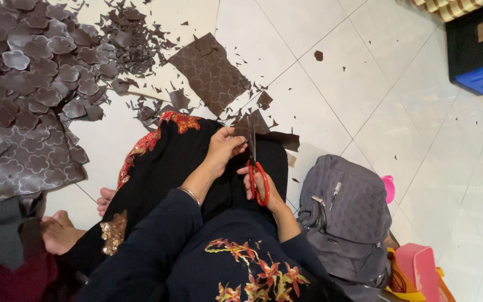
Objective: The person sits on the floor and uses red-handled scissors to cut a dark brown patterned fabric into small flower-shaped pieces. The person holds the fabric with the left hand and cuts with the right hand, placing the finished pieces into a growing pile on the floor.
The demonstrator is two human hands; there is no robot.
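Note:
My right hand [261,187] grips red-handled scissors [255,168], their blades pointing up and away from me. Just left of the blades, my left hand [223,146] pinches a dark brown patterned piece of material [255,127] that lies over my lap. I sit on a white tiled floor in a black garment with red and gold trim. A silver bracelet [190,194] circles my left wrist.
A heap of cut brown flower shapes [34,61] covers the floor at upper left, with a patterned brown sheet [211,70] and scraps nearby. A grey backpack [345,218] sits at my right, pink and yellow items beside it. Another person's bare foot [57,232] is at left.

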